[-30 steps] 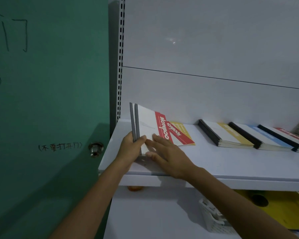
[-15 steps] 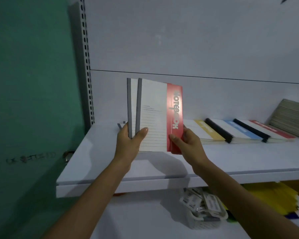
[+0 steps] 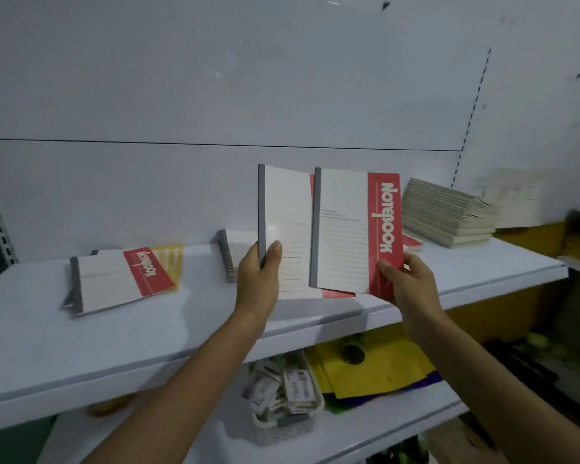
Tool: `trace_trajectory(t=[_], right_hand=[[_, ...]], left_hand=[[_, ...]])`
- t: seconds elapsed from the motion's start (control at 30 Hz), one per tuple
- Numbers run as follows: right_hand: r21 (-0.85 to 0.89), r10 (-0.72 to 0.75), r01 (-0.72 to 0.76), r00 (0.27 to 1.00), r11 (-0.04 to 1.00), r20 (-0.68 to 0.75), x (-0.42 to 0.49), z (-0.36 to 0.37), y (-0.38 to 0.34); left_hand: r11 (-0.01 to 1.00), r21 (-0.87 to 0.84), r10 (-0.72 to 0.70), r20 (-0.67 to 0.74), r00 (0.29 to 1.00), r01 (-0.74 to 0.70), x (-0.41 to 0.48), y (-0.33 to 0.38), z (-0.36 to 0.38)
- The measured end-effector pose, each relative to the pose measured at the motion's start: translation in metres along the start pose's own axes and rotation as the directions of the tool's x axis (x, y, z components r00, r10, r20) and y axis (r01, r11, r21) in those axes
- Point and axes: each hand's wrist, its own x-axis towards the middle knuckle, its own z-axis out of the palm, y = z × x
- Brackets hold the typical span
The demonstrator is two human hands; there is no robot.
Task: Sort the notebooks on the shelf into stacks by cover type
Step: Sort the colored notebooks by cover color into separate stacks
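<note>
I hold two red-and-white notebooks upright above the white shelf (image 3: 215, 326). My left hand (image 3: 260, 274) grips the grey spine of the rear notebook (image 3: 287, 229). My right hand (image 3: 406, 279) pinches the red lower corner of the front notebook (image 3: 352, 229), which overlaps the rear one. On the shelf at the left lies another red notebook (image 3: 121, 279) on top of a yellow one (image 3: 173, 259). A dark-spined stack (image 3: 226, 259) lies behind my left hand, mostly hidden.
A fanned pile of beige notebooks (image 3: 446, 212) leans against the back wall at the right. The lower shelf carries a white basket of tags (image 3: 285, 396), yellow folders (image 3: 375, 370) and a dark round object (image 3: 352, 354).
Both hands have lifted the two notebooks off the left of the shelf and carried them rightwards; the notebooks have spread apart, and my view has turned to the right.
</note>
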Motion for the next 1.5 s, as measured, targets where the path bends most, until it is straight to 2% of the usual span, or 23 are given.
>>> trace_trajectory(t=[0.17,0.3,0.57,0.9,1.1,1.27,1.37,1.43,1.5], right_hand=[[0.01,0.058,-0.057,0.997,0.998,-0.041,0.035,-0.067,0.002],[0.016,0.093,-0.093,0.995,0.996,-0.031,0.054,-0.093,0.008],[-0.069,0.085,-0.08,0.993,0.994,0.082,0.095,-0.098,0.019],[-0.083,0.039,-0.038,0.999,0.996,0.005,0.186,-0.106,0.014],[-0.122,-0.015,0.012,0.999,0.992,-0.028,0.234,-0.103,0.02],[-0.225,0.002,0.009,0.999,0.974,0.046,0.278,-0.096,0.027],[-0.321,0.006,0.035,0.992,0.946,0.126,0.299,-0.095,0.029],[-0.35,0.01,0.055,0.983,0.935,0.182,0.31,-0.096,0.031],[-0.374,0.023,0.067,0.972,0.925,0.232,0.318,-0.097,0.034]], left_hand=[[0.999,-0.027,-0.035,0.019,0.999,0.036,0.003,-0.005,0.065],[0.998,-0.028,-0.055,0.054,0.997,0.056,0.008,-0.008,0.106],[0.995,0.089,-0.054,0.184,0.981,0.039,0.036,-0.02,0.167],[0.988,0.125,-0.122,0.294,0.948,0.089,0.113,-0.044,0.218],[0.949,0.312,-0.148,0.328,0.933,0.041,0.143,-0.068,0.221],[0.896,0.443,-0.14,0.301,0.943,-0.009,0.165,-0.07,0.228],[0.886,0.463,-0.157,0.338,0.928,-0.019,0.175,-0.078,0.235],[0.842,0.536,-0.165,0.357,0.919,-0.058,0.183,-0.09,0.238],[0.722,0.682,-0.175,0.344,0.923,-0.117,0.193,-0.103,0.239]])
